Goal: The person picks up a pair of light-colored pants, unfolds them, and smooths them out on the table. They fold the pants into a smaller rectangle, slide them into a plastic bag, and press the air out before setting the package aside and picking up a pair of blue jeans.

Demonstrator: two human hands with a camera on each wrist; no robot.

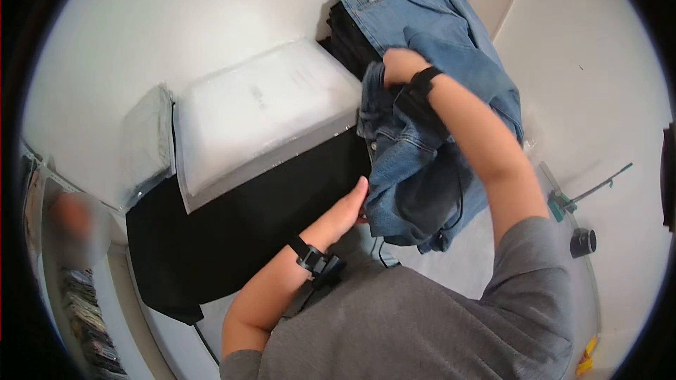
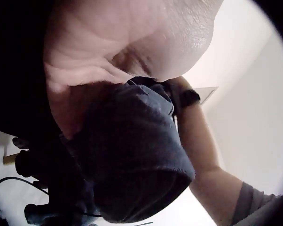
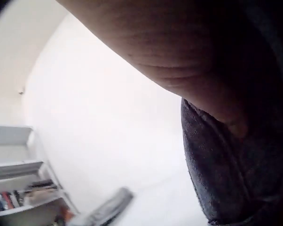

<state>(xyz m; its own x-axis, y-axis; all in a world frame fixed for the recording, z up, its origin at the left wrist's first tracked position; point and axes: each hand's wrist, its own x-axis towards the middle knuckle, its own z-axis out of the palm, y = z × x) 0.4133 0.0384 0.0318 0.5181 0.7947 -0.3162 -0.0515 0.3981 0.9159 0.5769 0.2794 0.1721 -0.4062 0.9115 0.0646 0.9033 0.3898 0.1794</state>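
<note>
A pair of blue denim jeans hangs bunched up before the person, at the right end of the black table. At its upper part the right hand grips the cloth, fingers partly hidden in the folds. The left hand holds the lower left edge, thumb pointing up and the other fingers hidden behind the denim. In the left wrist view, dark cloth comes out from under the palm. Denim lies against the shadowed fingers in the right wrist view.
More light blue jeans lie on a dark pile at the back. Clear plastic-wrapped packs stand on the black table. A shelf with packed items is at the left; a green-handled tool and a black roll are at the right.
</note>
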